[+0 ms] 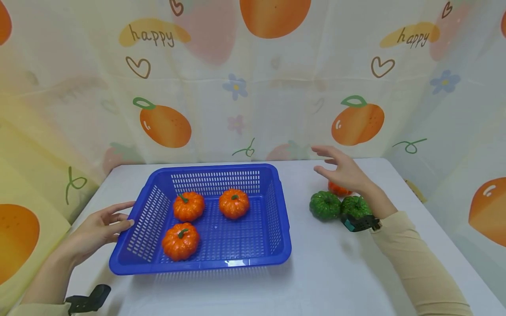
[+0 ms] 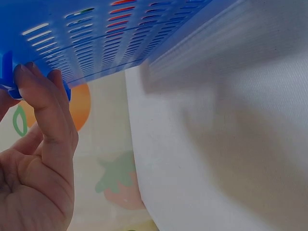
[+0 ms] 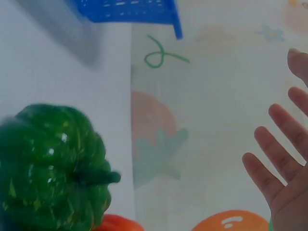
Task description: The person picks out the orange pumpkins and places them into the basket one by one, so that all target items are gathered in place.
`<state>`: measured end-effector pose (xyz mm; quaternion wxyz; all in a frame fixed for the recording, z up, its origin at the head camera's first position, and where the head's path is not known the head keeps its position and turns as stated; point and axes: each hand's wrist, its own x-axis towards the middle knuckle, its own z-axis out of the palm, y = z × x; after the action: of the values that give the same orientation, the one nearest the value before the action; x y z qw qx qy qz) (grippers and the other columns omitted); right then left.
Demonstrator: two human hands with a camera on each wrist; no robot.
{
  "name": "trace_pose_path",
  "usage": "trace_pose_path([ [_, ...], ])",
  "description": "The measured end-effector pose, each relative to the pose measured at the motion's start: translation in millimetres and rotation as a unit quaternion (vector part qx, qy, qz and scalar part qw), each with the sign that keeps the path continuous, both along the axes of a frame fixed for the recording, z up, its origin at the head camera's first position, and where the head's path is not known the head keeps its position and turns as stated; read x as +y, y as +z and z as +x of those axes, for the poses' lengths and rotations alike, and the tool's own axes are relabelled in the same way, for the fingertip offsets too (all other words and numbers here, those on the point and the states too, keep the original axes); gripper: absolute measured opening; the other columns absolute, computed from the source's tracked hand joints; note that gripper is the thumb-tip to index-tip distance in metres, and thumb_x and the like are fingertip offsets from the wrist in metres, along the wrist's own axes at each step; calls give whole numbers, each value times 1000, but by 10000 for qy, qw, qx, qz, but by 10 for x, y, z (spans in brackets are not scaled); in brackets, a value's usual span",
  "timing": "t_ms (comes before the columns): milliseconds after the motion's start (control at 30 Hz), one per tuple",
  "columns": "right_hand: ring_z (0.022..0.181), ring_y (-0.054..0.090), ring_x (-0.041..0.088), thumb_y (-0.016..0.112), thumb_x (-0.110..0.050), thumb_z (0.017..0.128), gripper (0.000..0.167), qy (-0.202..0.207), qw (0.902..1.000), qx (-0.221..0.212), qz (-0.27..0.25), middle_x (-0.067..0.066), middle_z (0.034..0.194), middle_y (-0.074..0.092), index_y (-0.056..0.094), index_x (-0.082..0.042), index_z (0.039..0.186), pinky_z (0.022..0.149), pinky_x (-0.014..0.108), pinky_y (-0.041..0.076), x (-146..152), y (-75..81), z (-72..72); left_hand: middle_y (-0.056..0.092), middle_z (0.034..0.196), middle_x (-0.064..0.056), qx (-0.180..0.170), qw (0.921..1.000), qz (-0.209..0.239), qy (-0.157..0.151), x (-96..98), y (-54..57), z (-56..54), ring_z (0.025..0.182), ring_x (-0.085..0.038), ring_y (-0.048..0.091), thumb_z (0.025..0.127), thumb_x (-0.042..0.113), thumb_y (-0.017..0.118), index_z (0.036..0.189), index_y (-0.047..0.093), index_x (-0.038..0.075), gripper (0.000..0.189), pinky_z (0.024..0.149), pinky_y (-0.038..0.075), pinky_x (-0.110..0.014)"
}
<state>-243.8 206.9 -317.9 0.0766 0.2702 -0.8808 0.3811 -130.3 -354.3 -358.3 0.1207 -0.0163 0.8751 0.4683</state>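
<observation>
A blue plastic basket (image 1: 253,265) with slotted walls holds three glossy orange pumpkins, one at the back left (image 1: 189,206), one at the back right (image 1: 234,203) and one at the front left (image 1: 180,242). My left hand (image 1: 96,228) grips the basket's left rim, thumb against the edge; the left wrist view shows its fingers (image 2: 45,103) curled at the rim. Over to the right, my right hand (image 1: 343,170) is held with spread fingers above a partly hidden orange pumpkin (image 1: 337,188), holding nothing. Two green pumpkins, one left (image 1: 325,206) and one right (image 1: 356,205), sit nearer me, below that wrist.
All this stands on a white table (image 1: 316,276). Behind it hangs a pale curtain (image 1: 276,109) printed with oranges, hearts and flowers, right at the table's back edge. Each wrist wears a black band, the left one (image 1: 88,300) close to the basket's front left corner.
</observation>
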Motion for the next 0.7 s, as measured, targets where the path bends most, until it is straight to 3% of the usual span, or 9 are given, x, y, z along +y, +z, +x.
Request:
trace_pose_path([
  [200, 123, 43, 28, 64, -17, 87, 54, -171, 9996, -177, 146, 10, 136, 46, 43, -13, 136, 98, 50, 38, 182, -158, -143, 55, 102, -13, 20, 10000, 14, -13, 0, -2, -2, 85, -15, 61, 91, 33, 57, 144, 23, 3, 70, 75, 53, -29],
  [700, 124, 40, 31, 62, -19, 88, 55, -538, 9973, -447, 223, 13, 139, 42, 41, -9, 138, 100, 54, 34, 481, -232, -242, 55, 101, -13, 46, 10000, 40, -6, -2, -17, -4, 84, -15, 61, 91, 32, 57, 144, 22, 2, 70, 74, 53, -28],
])
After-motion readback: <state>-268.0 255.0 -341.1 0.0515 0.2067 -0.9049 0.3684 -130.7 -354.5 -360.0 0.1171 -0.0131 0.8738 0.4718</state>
